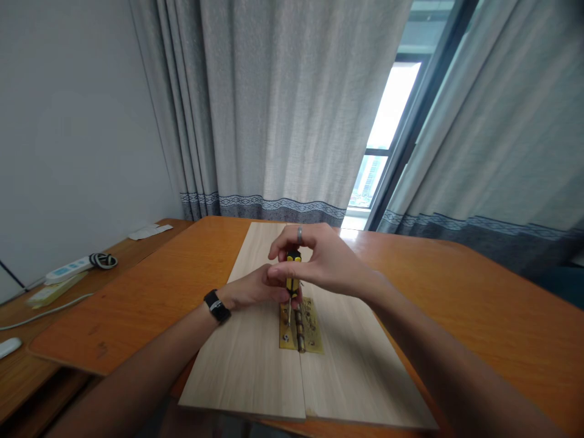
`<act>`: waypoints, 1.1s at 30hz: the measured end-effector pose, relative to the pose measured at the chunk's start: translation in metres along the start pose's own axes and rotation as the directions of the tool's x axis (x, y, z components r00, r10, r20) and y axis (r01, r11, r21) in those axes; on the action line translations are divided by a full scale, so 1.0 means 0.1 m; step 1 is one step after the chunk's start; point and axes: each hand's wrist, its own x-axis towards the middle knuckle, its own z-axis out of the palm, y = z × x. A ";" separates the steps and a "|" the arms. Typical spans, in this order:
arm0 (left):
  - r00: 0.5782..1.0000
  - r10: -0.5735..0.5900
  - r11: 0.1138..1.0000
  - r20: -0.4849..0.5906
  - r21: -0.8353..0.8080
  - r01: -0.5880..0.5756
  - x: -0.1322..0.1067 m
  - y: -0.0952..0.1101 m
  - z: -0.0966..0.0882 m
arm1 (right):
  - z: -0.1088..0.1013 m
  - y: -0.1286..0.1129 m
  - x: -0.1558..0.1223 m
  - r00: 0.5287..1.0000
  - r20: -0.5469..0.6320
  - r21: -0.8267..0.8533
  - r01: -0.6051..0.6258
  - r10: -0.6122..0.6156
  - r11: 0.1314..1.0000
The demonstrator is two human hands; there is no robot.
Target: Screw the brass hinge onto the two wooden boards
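A brass hinge (310, 331) lies across the seam of two pale wooden boards (246, 365) on an orange table (479, 316). A yellow-and-black screwdriver (292, 274) stands upright with its tip on the hinge's left leaf. My right hand (319, 258), with a ring on one finger, pinches the top of the handle. My left hand (255, 291), with a black watch on the wrist, is closed around the lower part of the screwdriver just above the hinge.
A white power strip (68, 267) with a coiled black cable, a yellow pack and a white cord lie on the lower desk at the left. Some white paper (150, 231) rests near the wall. Grey curtains (292, 109) and a window stand behind the table.
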 end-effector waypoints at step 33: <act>0.994 0.100 0.992 0.053 -0.082 -0.096 -0.08 -0.03 -0.03 | 0.03 0.03 0.00 0.974 0.150 0.400 -0.219 0.173 0.890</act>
